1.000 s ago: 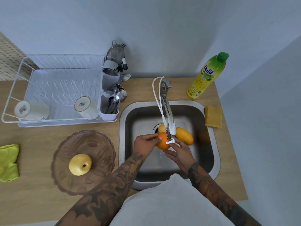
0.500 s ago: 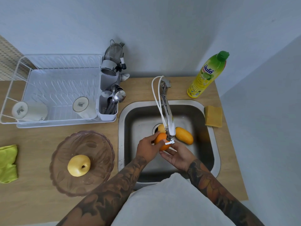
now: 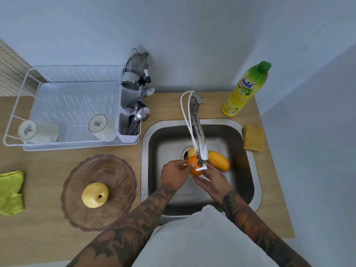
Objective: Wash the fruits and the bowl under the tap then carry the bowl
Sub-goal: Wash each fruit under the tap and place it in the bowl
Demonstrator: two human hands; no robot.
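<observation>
An orange (image 3: 193,166) sits under the spout of the tap (image 3: 199,139) inside the steel sink (image 3: 250,193). My left hand (image 3: 175,175) grips the orange from the left with thumb and fingers. My right hand (image 3: 212,182) cups it from below and the right, palm up. A yellow mango (image 3: 219,160) lies on the sink floor to the right, and a pale yellow fruit (image 3: 190,151) shows partly behind the tap. The brown translucent bowl (image 3: 77,189) stands on the counter left of the sink with a yellow apple (image 3: 95,195) in it.
A white dish rack (image 3: 63,108) with two mugs and a cutlery holder (image 3: 131,122) stands at the back left. A yellow-green soap bottle (image 3: 244,89) and a yellow sponge (image 3: 253,138) are right of the sink. A green cloth (image 3: 10,192) lies at the left edge.
Both hands stay on the orange under the tap; my left fingers have shifted over its top and the right palm has turned up beneath it. The other fruits have not moved.
</observation>
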